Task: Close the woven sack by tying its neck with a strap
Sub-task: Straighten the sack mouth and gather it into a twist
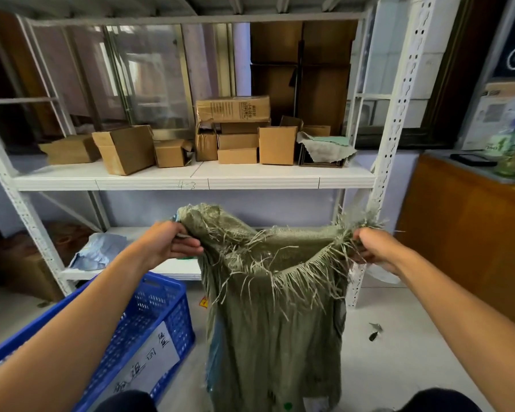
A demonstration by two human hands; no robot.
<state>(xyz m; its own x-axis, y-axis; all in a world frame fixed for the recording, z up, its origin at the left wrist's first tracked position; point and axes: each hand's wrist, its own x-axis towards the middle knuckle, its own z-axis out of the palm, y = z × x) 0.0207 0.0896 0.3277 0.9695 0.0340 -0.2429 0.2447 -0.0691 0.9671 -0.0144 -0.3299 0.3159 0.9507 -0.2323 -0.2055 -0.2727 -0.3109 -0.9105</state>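
Observation:
A grey-green woven sack stands upright on the floor in front of me, its frayed mouth held open. My left hand grips the left side of the rim, where the fabric bunches up above my fingers. My right hand grips the right side of the rim among loose fibres. The mouth sags between the two hands, and what is inside is hidden. No strap is visible.
A blue plastic crate with a paper label stands at the lower left, close to the sack. Behind is a white metal shelf rack carrying cardboard boxes. A brown wooden cabinet stands at the right.

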